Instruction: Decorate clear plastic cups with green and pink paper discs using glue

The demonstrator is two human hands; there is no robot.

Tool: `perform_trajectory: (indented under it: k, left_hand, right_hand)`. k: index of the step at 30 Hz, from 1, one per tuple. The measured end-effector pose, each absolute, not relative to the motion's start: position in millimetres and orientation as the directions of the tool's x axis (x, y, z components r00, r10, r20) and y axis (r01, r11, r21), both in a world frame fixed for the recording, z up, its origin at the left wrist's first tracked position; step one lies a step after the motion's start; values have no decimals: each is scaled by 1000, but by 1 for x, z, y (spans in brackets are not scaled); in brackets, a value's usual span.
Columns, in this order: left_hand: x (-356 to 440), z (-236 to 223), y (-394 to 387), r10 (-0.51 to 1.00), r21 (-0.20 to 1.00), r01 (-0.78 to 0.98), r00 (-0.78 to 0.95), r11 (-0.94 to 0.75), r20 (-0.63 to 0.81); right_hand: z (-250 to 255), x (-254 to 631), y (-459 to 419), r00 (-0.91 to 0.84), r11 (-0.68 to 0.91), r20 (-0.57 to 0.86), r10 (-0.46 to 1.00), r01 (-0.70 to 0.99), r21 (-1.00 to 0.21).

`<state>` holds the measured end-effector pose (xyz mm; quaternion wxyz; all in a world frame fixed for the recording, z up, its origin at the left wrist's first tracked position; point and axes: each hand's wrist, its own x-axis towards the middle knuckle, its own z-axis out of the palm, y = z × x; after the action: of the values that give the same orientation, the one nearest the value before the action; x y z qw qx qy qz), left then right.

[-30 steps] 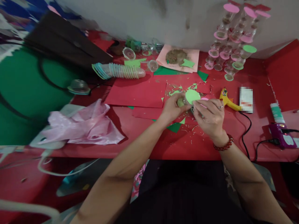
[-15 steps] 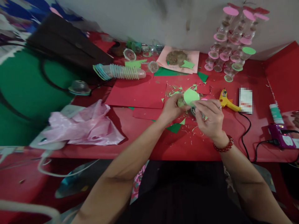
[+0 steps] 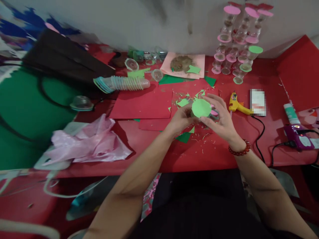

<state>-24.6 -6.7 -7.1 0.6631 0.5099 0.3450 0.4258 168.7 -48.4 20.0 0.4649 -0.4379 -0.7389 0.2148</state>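
A light green paper disc [image 3: 201, 108] faces up between my two hands, covering the top of a clear plastic cup that is now almost wholly hidden beneath it. My left hand [image 3: 183, 118] is closed round the cup from the left. On the other side, my right hand [image 3: 219, 116] holds the disc by its edge, the thumb at the near rim and the fingers at the far rim. Partly hidden behind the right fingers are a pink paper piece [image 3: 213, 112] and what look like scissors. Green paper scraps [image 3: 183, 102] lie beyond the disc.
A yellow glue gun [image 3: 236, 104] lies to the right, its cord trailing forward. Tall stacks of joined cups [image 3: 231, 49] stand at the back right. Nested cups [image 3: 124, 83], red paper sheets [image 3: 142, 104] and pink cloth [image 3: 89, 142] are on the left. Sand [image 3: 181, 62] lies on paper behind.
My right hand has spread from a pinch at the disc's edge to a hold round its right side. The disc has turned more toward the camera. The view has shifted slightly.
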Motion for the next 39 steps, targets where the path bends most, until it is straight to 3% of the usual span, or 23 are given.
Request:
perform_trajectory:
  k: [11,17,26,31,39]
  left_hand:
    - [-22,-11,-6,917,975,-207,400,83,7]
    - [-25,-2,-7,914,932,-322,405,169,-26]
    - [-31,5,-8,829,857,-396,556,331,-63]
    - [-30,-1,-5,823,853,-400,565,333,-56]
    - [-28,-8,2,869,867,-401,490,296,-71]
  right_hand:
    - [16,166,-47,-164,517,511,844,502,-694]
    - [22,171,-49,-64,470,481,874,362,-805]
    - [20,178,-39,-78,512,516,853,311,-801]
    - [18,177,-35,-30,603,647,762,399,-691]
    - [15,178,-31,-98,646,779,619,628,-434]
